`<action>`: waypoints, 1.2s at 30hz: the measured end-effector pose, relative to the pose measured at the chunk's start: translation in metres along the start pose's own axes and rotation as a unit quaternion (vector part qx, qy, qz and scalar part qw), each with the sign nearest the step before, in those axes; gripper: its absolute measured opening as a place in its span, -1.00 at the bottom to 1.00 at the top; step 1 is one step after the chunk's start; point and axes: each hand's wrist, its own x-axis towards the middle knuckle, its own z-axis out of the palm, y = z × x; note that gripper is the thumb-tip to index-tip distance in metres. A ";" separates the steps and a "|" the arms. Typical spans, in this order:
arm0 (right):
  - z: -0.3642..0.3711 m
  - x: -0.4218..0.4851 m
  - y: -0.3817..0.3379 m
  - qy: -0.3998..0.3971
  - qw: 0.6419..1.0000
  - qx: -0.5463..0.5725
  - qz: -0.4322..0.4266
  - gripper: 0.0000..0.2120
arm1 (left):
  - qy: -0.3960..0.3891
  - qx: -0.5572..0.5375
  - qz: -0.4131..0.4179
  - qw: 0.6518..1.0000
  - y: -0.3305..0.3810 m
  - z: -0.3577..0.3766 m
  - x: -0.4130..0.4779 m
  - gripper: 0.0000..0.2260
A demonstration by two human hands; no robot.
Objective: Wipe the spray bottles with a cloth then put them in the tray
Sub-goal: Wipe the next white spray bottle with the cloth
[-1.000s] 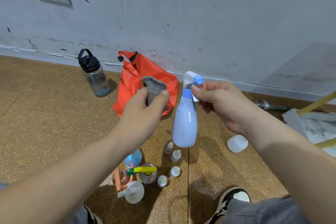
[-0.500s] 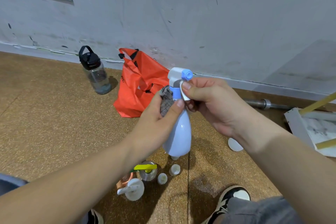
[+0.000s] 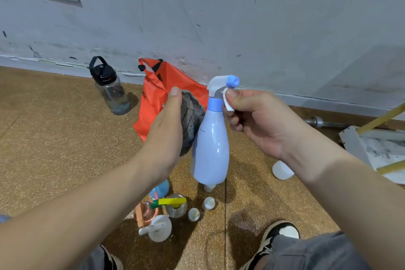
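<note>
My right hand holds a pale blue spray bottle upright in the air by its white trigger head. My left hand presses a grey cloth against the bottle's left side. On the floor below stand several more bottles: a clear one with a yellow-green sprayer, a pink one, a white pump bottle, a light blue one partly hidden by my left arm, and small white ones. No tray is clearly in view.
An orange bag and a dark water bottle stand by the wall. A white cup lies at the right, near a white board and yellow sticks. My shoe is at the bottom right.
My left hand brought the cloth onto the bottle and has slid it along the bottle's left side. The right hand keeps holding the bottle by its head.
</note>
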 end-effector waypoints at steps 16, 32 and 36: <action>0.011 0.012 0.018 0.203 0.979 0.004 0.023 -0.93 | -0.083 0.353 0.244 0.899 -0.064 -0.004 -0.020 -0.59; 0.009 0.007 0.018 0.065 0.996 0.027 0.048 -0.62 | -0.065 0.172 0.171 0.968 -0.003 -0.001 -0.012 -0.86; 0.025 0.000 0.023 0.032 0.999 0.000 0.026 -0.52 | -0.044 0.162 0.172 0.971 -0.012 -0.002 -0.010 -0.91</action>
